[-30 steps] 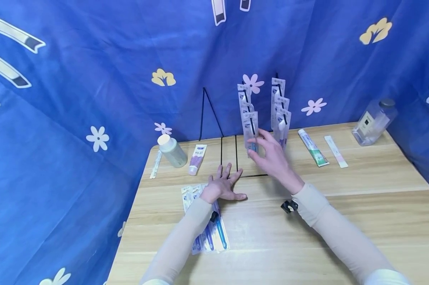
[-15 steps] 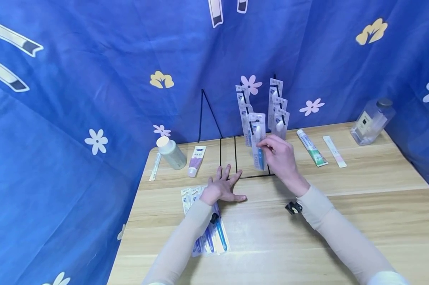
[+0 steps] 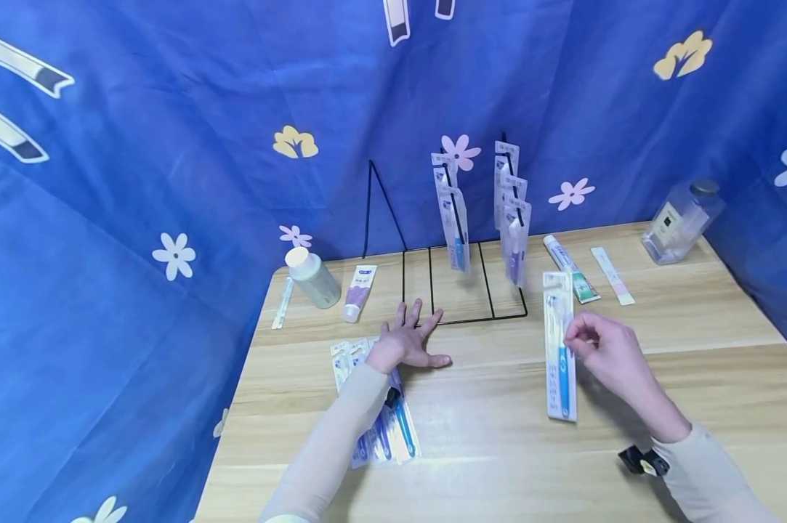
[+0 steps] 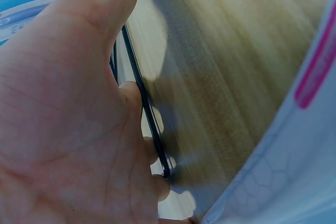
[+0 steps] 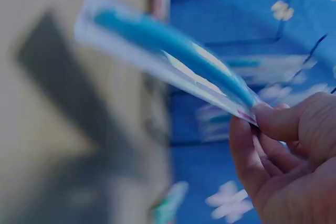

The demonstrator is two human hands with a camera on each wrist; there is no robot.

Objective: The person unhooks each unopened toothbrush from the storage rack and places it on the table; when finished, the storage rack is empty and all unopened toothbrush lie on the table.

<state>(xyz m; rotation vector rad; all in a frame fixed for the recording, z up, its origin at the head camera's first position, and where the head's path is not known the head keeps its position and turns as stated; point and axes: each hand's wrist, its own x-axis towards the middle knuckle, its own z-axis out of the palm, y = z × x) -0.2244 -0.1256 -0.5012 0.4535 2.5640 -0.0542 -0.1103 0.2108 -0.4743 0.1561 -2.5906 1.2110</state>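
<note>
Between thumb and fingers, my right hand [image 3: 612, 356] pinches a packaged toothbrush [image 3: 563, 381] with a blue handle by its edge, over the table right of the rack. In the right wrist view the blue-handled toothbrush [image 5: 173, 51] is blurred and casts a shadow. My left hand [image 3: 409, 343] lies with fingers spread at the front bar of the black wire rack [image 3: 485, 280]. Under the left forearm, partly hidden, lie several packaged toothbrushes [image 3: 383, 436]. Other packaged toothbrushes hang on two rack hooks, a left row [image 3: 455, 225] and a right row [image 3: 516, 240].
At the back left stand a white-capped bottle [image 3: 313, 277], a purple-and-white tube [image 3: 360, 293] and a thin packet [image 3: 284, 303]. Behind the right hand lie a green-and-white toothpaste tube [image 3: 571, 267] and a slim packet [image 3: 612, 276]. A clear bottle [image 3: 681, 225] is at the back right.
My right hand has taken the front toothbrush off the left hook row and moved it right and toward me. The left hand has stayed in place.
</note>
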